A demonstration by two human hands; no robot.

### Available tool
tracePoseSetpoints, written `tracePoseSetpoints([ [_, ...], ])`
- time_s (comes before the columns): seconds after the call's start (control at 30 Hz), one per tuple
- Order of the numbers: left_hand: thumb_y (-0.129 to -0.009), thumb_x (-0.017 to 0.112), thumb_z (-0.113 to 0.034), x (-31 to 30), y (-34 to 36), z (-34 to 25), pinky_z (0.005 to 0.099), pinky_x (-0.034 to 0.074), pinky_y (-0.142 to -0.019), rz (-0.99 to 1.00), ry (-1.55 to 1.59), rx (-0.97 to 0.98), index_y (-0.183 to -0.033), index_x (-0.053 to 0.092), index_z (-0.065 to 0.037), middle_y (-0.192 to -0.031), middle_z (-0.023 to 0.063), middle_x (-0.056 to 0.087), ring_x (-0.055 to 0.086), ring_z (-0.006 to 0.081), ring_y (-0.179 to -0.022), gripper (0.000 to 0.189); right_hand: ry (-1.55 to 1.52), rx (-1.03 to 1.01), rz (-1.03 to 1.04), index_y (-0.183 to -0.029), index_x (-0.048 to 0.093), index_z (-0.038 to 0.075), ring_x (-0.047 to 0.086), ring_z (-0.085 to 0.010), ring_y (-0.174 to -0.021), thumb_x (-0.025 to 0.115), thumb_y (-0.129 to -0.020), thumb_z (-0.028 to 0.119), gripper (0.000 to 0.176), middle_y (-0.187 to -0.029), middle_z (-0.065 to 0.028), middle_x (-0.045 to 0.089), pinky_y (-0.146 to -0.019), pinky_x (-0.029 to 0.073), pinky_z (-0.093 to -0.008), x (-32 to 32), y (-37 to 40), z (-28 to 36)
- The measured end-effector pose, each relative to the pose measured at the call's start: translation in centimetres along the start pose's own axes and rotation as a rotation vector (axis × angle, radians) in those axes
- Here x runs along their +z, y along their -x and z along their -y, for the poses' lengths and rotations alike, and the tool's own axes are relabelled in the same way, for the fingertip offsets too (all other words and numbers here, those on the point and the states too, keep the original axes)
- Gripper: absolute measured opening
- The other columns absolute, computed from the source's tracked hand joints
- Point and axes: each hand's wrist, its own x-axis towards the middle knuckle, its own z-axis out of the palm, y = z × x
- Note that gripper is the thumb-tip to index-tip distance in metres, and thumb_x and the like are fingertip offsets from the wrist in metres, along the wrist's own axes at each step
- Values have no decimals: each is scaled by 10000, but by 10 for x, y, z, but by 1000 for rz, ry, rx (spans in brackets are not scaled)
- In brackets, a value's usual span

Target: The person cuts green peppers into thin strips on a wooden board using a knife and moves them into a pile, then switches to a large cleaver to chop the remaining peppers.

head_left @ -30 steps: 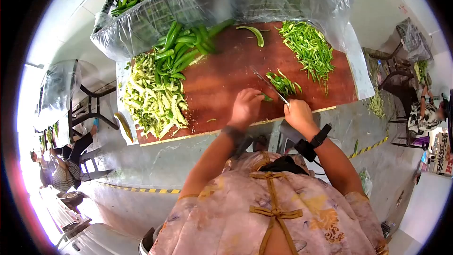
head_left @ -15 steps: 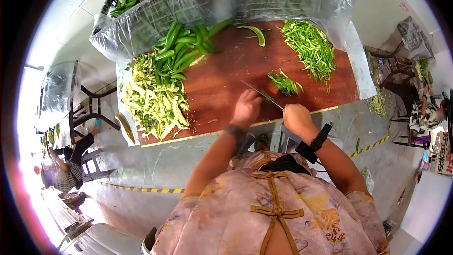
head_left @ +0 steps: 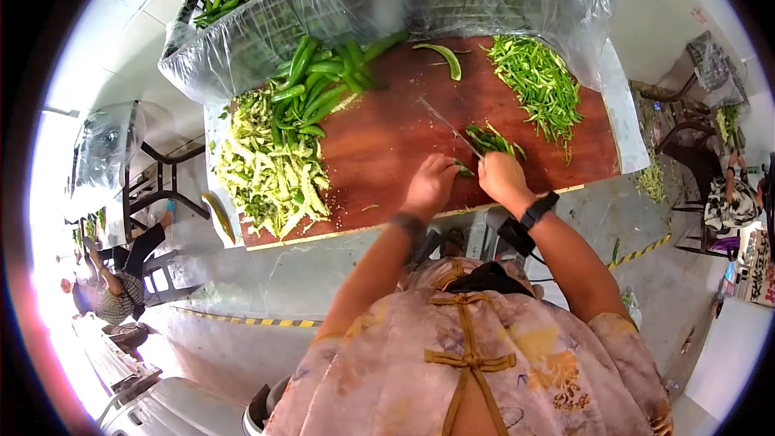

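Observation:
My right hand (head_left: 504, 178) is closed round the handle of a knife (head_left: 446, 123), whose thin blade slants up and left over the wooden board (head_left: 379, 137). Beside it my left hand (head_left: 430, 184) has its fingers bent together at a piece of green pepper (head_left: 462, 168) near the board's front edge. Just past the knife lies a small heap of cut pepper strips (head_left: 499, 142). A larger pile of shredded pepper (head_left: 537, 89) covers the far right. Whole green peppers (head_left: 311, 85) are heaped at the far left, behind pale pepper cores (head_left: 270, 169).
Two plastic-lined crates (head_left: 266, 16) stand along the board's back edge; the left one holds green peppers. A curved pepper piece (head_left: 446, 59) lies near the back. Another person (head_left: 121, 295) sits at far left, and one more person (head_left: 726, 202) at far right.
The knife has swung more upright and shifted away from the left fingers, toward the small heap of strips. My right hand has risen slightly; the left has moved a little right.

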Motion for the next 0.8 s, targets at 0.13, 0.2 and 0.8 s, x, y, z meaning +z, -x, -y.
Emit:
tracePoseSetpoints([
  [0.13, -714, 567, -26, 1, 2, -2, 375, 478, -795, 35, -71, 7, -801, 613, -19, -922, 126, 587, 551, 310, -931, 99, -1, -54, -7, -711, 603, -13, 583, -419, -684, 561, -823, 179, 226, -693, -228, 595, -633, 466, -502, 2, 42, -7],
  [0.2, -705, 566, -17, 1, 0, -1, 381, 476, -780, 33, -50, 18, -767, 592, -22, -894, 126, 569, 543, 313, -915, 67, -17, -36, 20, -713, 598, -15, 582, -421, -685, 563, -819, 179, 224, -693, -230, 593, -636, 465, -501, 1, 52, -6],
  [0.8, -695, 578, 1, 4, 3, 1, 375, 484, -792, 34, 26, -11, -851, 627, -13, -941, 124, 587, 556, 312, -940, 164, -9, 66, 21, -670, 611, -3, 592, -415, -675, 553, -833, 212, 276, -668, -228, 593, -627, 478, -495, 16, 2, 5],
])
